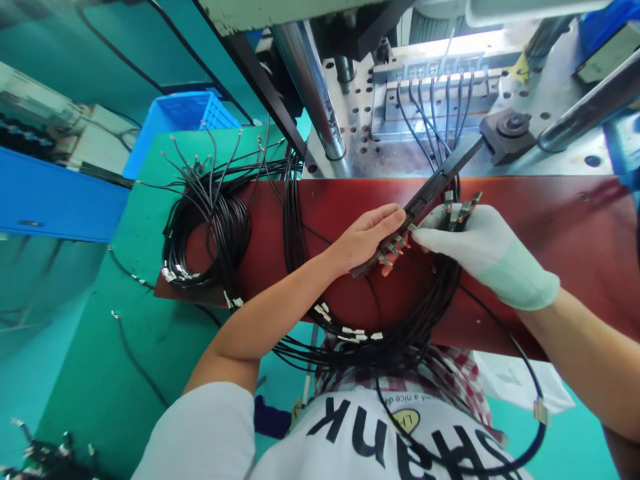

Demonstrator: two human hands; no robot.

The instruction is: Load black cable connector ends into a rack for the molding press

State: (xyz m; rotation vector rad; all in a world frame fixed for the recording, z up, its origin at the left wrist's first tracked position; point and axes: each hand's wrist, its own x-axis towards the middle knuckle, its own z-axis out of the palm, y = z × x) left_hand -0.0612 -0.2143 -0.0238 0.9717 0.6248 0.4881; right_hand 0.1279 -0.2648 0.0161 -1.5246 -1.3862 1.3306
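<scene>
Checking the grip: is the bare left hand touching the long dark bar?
Touching. The head view shows the left hand lying on the dark bar, fingers across its lower end.
</scene>
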